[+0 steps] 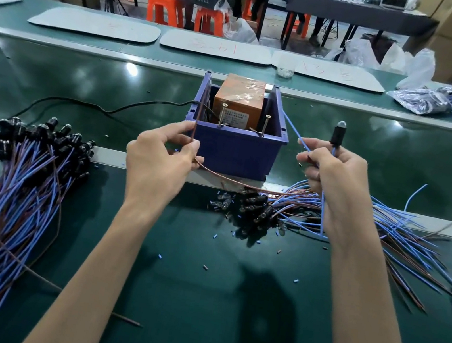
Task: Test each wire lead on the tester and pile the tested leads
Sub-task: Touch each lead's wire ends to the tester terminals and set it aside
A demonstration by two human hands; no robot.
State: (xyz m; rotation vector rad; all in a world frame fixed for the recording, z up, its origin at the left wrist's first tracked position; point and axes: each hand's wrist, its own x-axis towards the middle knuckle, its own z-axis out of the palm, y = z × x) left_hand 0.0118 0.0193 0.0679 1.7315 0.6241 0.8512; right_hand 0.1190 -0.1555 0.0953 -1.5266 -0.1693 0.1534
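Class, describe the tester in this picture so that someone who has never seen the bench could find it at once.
Look at the green bench, midway between the left pile of leads and the right pile. There stands a blue plastic bin holding an orange box. Unlike the loose wires around it, it is solid and square, with two upright screws at its front edge.

The green bench top [197, 301] is smooth and glossy, mirroring lamps. At centre, the blue bin [237, 149] looks matt plastic; its orange box [240, 96] wears shiny tape. At left, leads [5, 194] have smooth plastic sheaths.
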